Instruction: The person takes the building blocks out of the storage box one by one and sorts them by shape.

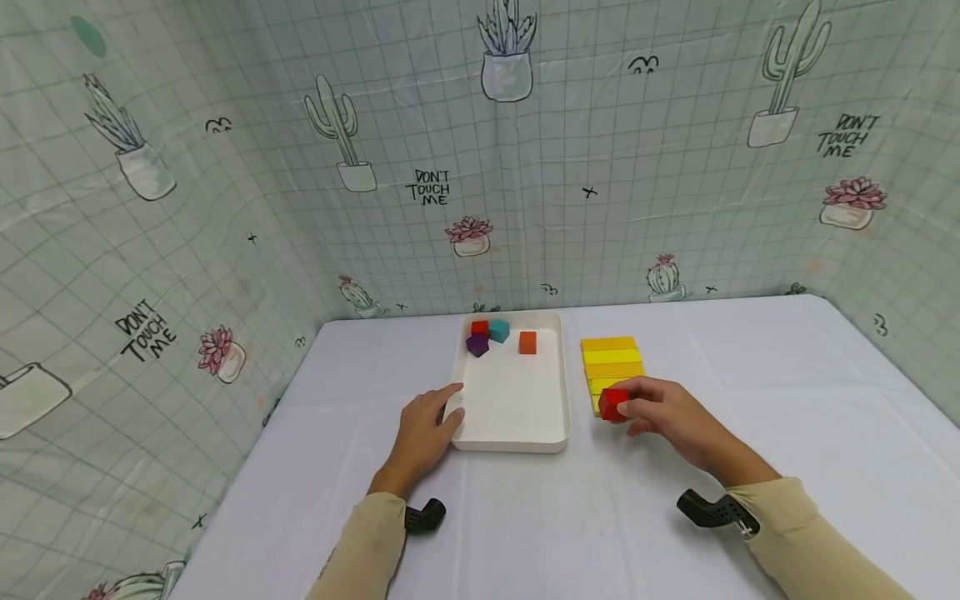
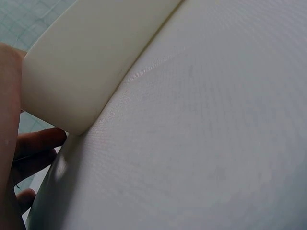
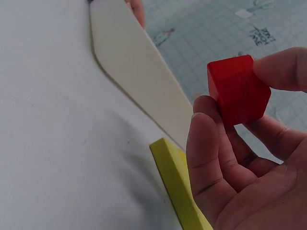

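In the head view my right hand (image 1: 660,412) pinches a red block (image 1: 613,405) between thumb and fingers, held up over the near end of a row of yellow strips (image 1: 611,357). The right wrist view shows the same red block (image 3: 238,89), faceted, between thumb and fingertips. My left hand (image 1: 420,429) grips the left rim of a white tray (image 1: 510,445) near its front corner. In the left wrist view the thumb lies at the rim and other fingers (image 2: 41,143) show beside the tray's outer wall (image 2: 91,62).
Toward the tray's far end lie a red block (image 1: 480,328), a teal block (image 1: 498,331), a purple block (image 1: 477,345) and, apart from them, an orange cube (image 1: 528,342). A white cloth (image 1: 525,525) covers the table, and a patterned curtain (image 1: 570,167) hangs behind.
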Action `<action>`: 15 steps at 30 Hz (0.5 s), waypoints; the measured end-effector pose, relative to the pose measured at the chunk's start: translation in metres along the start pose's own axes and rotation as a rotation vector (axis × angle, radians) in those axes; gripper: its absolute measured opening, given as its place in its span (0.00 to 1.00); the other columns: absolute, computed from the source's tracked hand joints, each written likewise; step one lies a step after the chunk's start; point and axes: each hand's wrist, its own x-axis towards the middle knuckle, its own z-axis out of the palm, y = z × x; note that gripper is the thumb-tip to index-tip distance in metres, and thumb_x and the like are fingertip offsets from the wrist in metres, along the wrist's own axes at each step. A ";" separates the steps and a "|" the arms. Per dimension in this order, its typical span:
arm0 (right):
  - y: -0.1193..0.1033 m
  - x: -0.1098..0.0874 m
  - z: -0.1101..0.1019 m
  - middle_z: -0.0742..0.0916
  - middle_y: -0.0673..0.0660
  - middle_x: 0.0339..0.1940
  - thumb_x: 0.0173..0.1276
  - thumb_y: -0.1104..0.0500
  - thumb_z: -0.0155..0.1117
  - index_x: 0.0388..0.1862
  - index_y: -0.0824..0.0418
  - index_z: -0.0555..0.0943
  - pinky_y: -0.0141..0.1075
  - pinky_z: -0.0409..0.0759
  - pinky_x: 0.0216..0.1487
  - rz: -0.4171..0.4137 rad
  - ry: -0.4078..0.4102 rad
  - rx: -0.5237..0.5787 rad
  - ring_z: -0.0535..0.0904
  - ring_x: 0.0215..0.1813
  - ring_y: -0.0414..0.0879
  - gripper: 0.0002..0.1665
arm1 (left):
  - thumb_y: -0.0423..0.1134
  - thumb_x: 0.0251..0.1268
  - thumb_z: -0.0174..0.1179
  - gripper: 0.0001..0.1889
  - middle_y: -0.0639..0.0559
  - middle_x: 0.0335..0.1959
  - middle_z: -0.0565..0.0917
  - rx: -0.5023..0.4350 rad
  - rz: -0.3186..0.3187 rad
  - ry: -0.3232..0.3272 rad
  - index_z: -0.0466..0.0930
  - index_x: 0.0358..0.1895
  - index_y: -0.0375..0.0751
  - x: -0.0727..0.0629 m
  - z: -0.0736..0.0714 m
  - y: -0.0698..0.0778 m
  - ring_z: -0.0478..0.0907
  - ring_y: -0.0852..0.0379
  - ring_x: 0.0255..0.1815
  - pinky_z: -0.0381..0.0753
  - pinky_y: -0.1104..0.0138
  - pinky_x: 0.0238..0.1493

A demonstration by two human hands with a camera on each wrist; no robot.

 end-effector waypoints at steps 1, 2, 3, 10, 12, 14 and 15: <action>0.002 -0.001 -0.001 0.81 0.65 0.53 0.72 0.59 0.60 0.62 0.73 0.74 0.38 0.83 0.48 0.006 -0.002 -0.017 0.80 0.47 0.56 0.25 | 0.44 0.71 0.56 0.23 0.43 0.55 0.83 0.000 0.003 0.000 0.77 0.67 0.46 0.000 0.000 0.000 0.76 0.42 0.59 0.64 0.43 0.67; 0.003 -0.002 -0.002 0.82 0.65 0.53 0.72 0.59 0.60 0.62 0.73 0.74 0.39 0.83 0.48 0.009 -0.008 -0.037 0.80 0.46 0.57 0.25 | 0.44 0.71 0.56 0.23 0.43 0.55 0.83 -0.003 0.006 0.001 0.77 0.67 0.46 0.000 0.000 0.000 0.76 0.42 0.59 0.64 0.43 0.66; 0.004 -0.002 -0.003 0.83 0.65 0.52 0.71 0.59 0.60 0.62 0.73 0.74 0.39 0.83 0.48 0.012 -0.014 -0.056 0.81 0.45 0.57 0.25 | 0.44 0.71 0.56 0.23 0.43 0.55 0.83 -0.006 0.007 0.002 0.77 0.67 0.45 0.000 0.000 0.001 0.76 0.42 0.59 0.64 0.43 0.66; 0.011 -0.004 -0.007 0.84 0.62 0.50 0.70 0.57 0.63 0.65 0.69 0.75 0.42 0.80 0.46 0.040 -0.075 -0.142 0.82 0.40 0.57 0.28 | 0.44 0.71 0.56 0.23 0.43 0.55 0.83 -0.008 -0.013 -0.005 0.77 0.67 0.47 0.000 -0.002 0.003 0.75 0.43 0.59 0.64 0.44 0.67; 0.012 -0.005 -0.008 0.85 0.62 0.49 0.70 0.57 0.63 0.65 0.69 0.75 0.41 0.81 0.45 0.045 -0.088 -0.145 0.82 0.39 0.57 0.28 | 0.44 0.71 0.56 0.23 0.44 0.56 0.83 -0.005 -0.015 -0.006 0.77 0.68 0.47 0.000 -0.002 0.003 0.75 0.43 0.60 0.64 0.44 0.67; 0.013 -0.006 -0.008 0.85 0.62 0.49 0.71 0.57 0.62 0.66 0.69 0.74 0.41 0.81 0.44 0.046 -0.098 -0.146 0.82 0.39 0.57 0.28 | 0.44 0.71 0.56 0.23 0.44 0.56 0.83 -0.006 -0.014 -0.005 0.77 0.68 0.47 0.000 -0.002 0.002 0.75 0.43 0.59 0.64 0.44 0.67; 0.013 -0.006 -0.008 0.85 0.61 0.49 0.71 0.58 0.62 0.66 0.69 0.74 0.41 0.81 0.44 0.045 -0.099 -0.146 0.82 0.39 0.57 0.28 | 0.44 0.71 0.57 0.23 0.44 0.56 0.83 -0.005 -0.013 -0.004 0.77 0.68 0.47 0.001 -0.002 0.002 0.76 0.43 0.59 0.64 0.44 0.67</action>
